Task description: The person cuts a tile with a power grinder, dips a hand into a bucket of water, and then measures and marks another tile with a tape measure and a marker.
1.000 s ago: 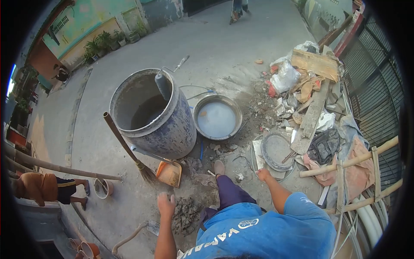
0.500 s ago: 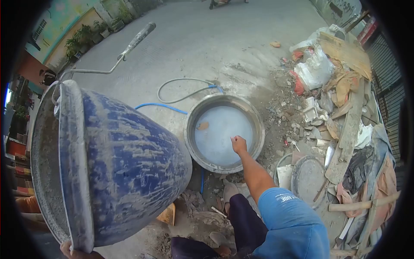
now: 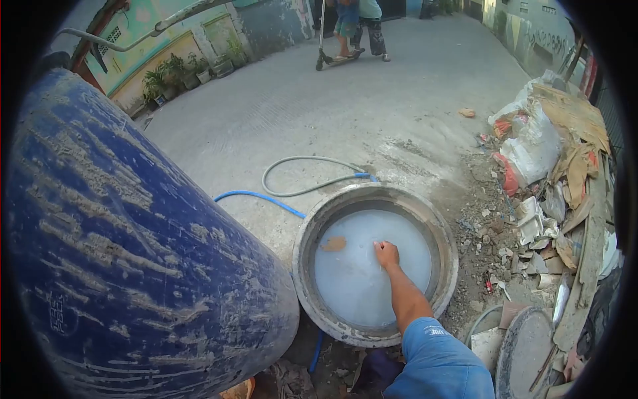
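My right hand (image 3: 387, 255) is closed above the cloudy water (image 3: 362, 292) in a round, mortar-crusted tub (image 3: 307, 307). Whatever its fingers may hold is hidden. A flat brown piece (image 3: 333, 244) floats to the left of the hand. Large on the left, a blue bucket (image 3: 166, 246) streaked with dried cement is tilted, its base close to the tub. Its wire handle (image 3: 109, 45) shows at the top left. The bucket's rim lies out of frame, and my left hand cannot be seen.
A grey and blue hose (image 3: 266, 197) lies looped behind the tub. On the right are rubble, sacks (image 3: 535, 146), boards (image 3: 585, 266) and a round cement-caked lid-like disc (image 3: 525, 352). Two people with a scooter (image 3: 321, 56) are on the pavement ahead. Potted plants (image 3: 173, 70) line the left wall.
My view has tilted up and come closer to the tub. The bucket fills more of the left side, my left hand has gone out of view, and people with a scooter show ahead.
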Tool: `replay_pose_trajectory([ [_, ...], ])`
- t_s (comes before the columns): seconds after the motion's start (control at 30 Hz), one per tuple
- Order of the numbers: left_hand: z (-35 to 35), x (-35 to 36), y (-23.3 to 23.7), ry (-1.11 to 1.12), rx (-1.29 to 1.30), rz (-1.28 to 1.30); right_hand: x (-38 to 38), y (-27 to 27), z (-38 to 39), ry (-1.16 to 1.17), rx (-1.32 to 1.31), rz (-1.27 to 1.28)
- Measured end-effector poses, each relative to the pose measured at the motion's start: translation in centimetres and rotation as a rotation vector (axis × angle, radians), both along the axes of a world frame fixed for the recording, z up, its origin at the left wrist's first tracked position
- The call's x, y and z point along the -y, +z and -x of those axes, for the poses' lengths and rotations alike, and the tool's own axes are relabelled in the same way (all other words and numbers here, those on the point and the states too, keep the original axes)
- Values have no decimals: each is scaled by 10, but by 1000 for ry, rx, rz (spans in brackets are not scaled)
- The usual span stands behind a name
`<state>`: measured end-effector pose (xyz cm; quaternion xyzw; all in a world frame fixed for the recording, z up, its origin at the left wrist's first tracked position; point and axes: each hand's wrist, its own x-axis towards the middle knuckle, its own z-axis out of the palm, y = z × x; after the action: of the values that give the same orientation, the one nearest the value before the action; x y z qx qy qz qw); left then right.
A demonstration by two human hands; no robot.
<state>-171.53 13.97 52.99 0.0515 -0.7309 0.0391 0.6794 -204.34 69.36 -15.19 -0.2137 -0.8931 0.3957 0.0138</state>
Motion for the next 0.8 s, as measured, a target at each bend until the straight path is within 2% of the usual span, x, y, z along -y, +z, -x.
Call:
replay_pose_trajectory([
  [0.27, -6, -8, -1, 64, -5, 33, -3, 13, 13, 97, 123, -110],
  [0.33, -8, -9, -1, 81, -7, 38, -6, -22, 25, 131, 67, -165],
  [0.37, -10, -10, -1, 90, -7, 41, -2, -23, 29, 153, 16, -224],
  [0.43, -11, -10, 2, 102, -9, 49, -2, -22, 29, 185, 19, -196],
  [0.5, -11, -10, 2, 111, -12, 51, -6, 0, 25, 213, 19, -176],
  [0.57, -13, -11, 4, 125, -7, 54, -4, 19, 16, 214, 119, -176],
  [0.7, -14, -12, 7, 144, -6, 68, -4, 16, 14, 194, 106, -187],
  [0.77, -15, -13, 7, 159, -4, 75, 0, 21, 13, 110, 16, -150],
  [0.8, -16, -13, 9, 163, -6, 81, -2, 5, 19, 118, 16, -147],
])
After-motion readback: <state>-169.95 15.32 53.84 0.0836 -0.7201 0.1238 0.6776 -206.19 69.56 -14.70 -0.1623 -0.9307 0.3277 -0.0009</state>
